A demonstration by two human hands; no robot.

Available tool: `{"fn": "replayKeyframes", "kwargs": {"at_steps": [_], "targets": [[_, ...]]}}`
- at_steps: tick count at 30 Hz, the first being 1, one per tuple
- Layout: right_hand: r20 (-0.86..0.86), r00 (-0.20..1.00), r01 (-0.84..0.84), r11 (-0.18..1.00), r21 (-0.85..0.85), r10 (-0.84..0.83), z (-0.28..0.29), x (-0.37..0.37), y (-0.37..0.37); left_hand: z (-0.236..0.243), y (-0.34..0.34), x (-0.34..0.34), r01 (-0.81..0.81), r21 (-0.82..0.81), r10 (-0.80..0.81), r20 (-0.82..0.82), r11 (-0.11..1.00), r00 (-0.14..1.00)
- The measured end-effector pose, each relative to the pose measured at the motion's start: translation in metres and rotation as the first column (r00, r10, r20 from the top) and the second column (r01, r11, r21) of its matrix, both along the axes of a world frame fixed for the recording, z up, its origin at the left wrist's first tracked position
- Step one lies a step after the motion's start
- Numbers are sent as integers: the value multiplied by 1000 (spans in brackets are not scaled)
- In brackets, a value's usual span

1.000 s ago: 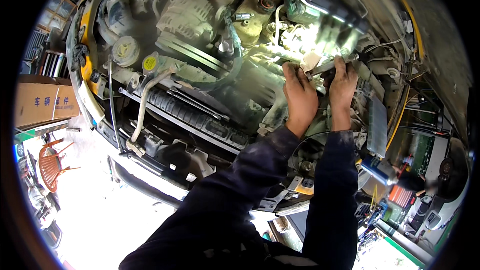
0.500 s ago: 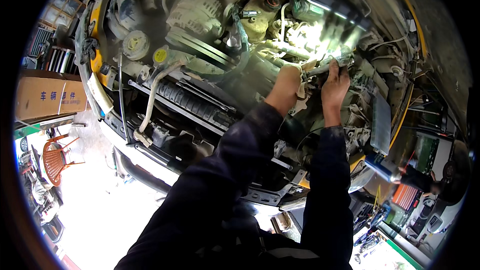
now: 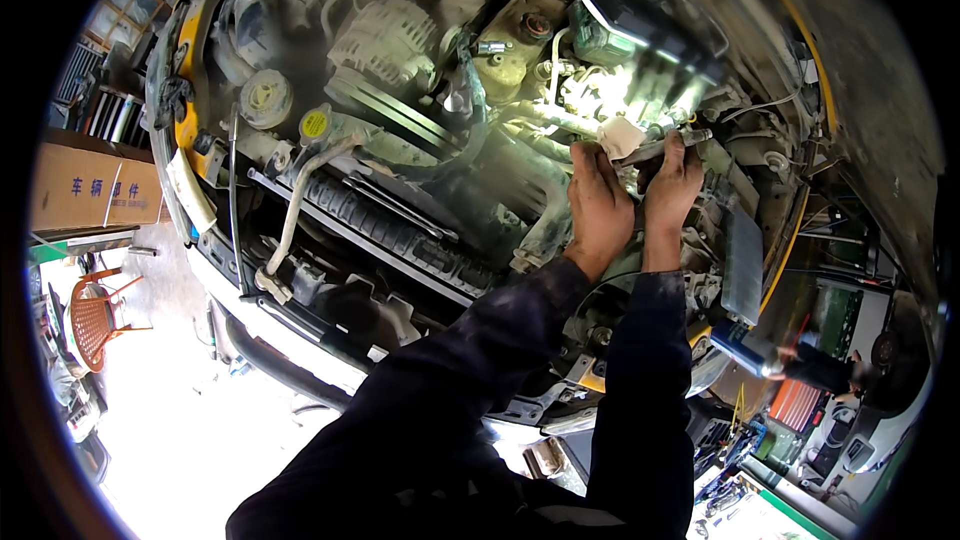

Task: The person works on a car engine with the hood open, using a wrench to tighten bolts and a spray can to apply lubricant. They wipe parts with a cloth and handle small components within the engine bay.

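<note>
In the upper right of the frame, the left hand (image 3: 603, 202) had its fingers drawn together on a pale scrap (image 3: 620, 137), paper or cloth, I couldn't tell which. Just beside it, the right hand (image 3: 671, 195) pinched a slim grey tube (image 3: 698, 136) between thumb and fingers, probably to steady it, the scrap up against its near end. Both sat directly below a black work light (image 3: 655, 18), apparently laid at that slant so its glare fell around the fingertips.

The surface underneath was a dusty engine bay (image 3: 390, 220), with an alternator (image 3: 385, 45) in the upper left and a yellow cap (image 3: 315, 124) below it. Around the car, a cardboard box (image 3: 95, 185) stood at the left edge, a brown chair (image 3: 92, 320) below it on the washed-out floor (image 3: 200, 400), and red drawers (image 3: 790, 402) at lower right.
</note>
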State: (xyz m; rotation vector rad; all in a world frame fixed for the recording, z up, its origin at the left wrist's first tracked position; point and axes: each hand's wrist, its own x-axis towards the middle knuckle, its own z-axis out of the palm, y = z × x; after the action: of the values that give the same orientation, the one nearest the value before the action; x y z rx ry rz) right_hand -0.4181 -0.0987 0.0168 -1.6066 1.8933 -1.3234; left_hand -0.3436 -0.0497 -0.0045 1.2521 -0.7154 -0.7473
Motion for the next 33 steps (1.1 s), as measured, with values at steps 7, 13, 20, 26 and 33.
{"fn": "replayKeyframes", "kwargs": {"at_steps": [7, 13, 20, 26, 33], "targets": [[-154, 987, 23, 997, -71, -33, -20, -6, 6, -58, -21, 25, 446, 235, -479, 109, 864, 871], [-77, 997, -25, 996, 80, 31, -27, -39, 8, -31, -13, 48, 804, 0, -433, -843, 594, 320], [308, 943, -169, 978, 123, 124, 16, -29, 15, -49, 17, 47, 662, -141, -374, -900, 736, 224], [370, 928, -108, 985, 135, 51, 25, -24, 10, -79, 21, 56, 564, -471, -495, -860, 679, -122], [427, 903, -119, 984, 134, 51, 40, -23, 3, -42, 22, 68, 652, -369, -525, -849, 662, 52]]}}
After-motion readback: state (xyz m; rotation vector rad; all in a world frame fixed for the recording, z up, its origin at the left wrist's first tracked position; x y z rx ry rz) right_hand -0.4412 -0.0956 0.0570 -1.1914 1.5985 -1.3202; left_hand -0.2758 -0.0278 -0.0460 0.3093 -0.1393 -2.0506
